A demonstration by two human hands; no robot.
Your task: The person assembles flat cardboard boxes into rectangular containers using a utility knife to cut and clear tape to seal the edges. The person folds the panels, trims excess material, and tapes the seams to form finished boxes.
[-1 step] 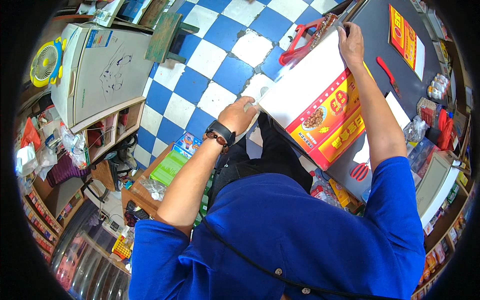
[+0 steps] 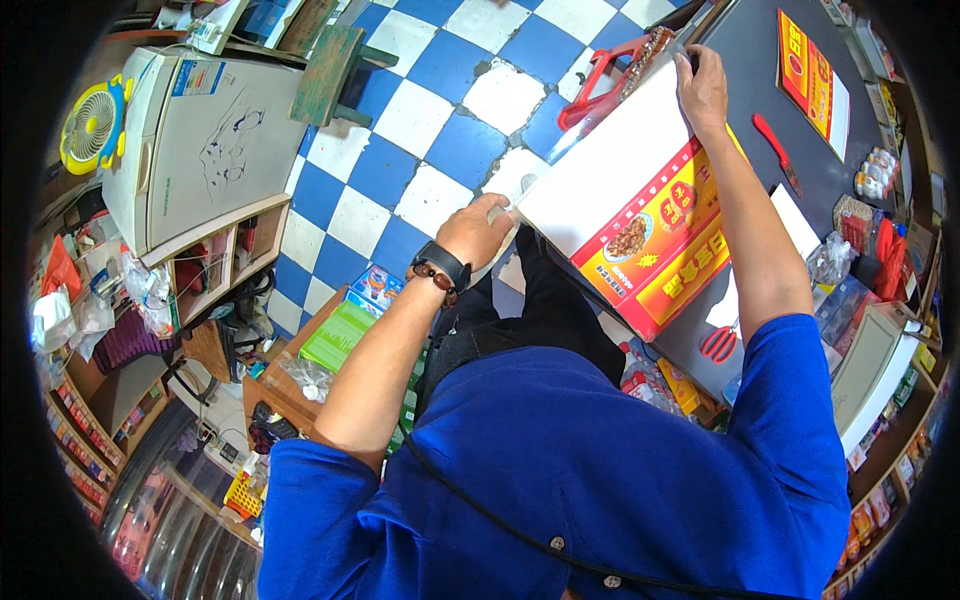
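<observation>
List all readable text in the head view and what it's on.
Wording not copied here; print locations only:
Cardboard under the right hand: large characters on red and yellow bands, partly legible.
Red-and-yellow sheet on the dark table: large characters, partly legible.
Blue-and-white label on the pale cabinet: too small to read.
Shelf packs, lower left: too small to read.

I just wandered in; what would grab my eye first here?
Probably the white cardboard with its red-and-yellow printing, right of center, the right hand on its far end and the left hand by its left corner. The blue-and-white checkered floor beyond stands out too, as does the yellow-and-blue fan at far left.
</observation>
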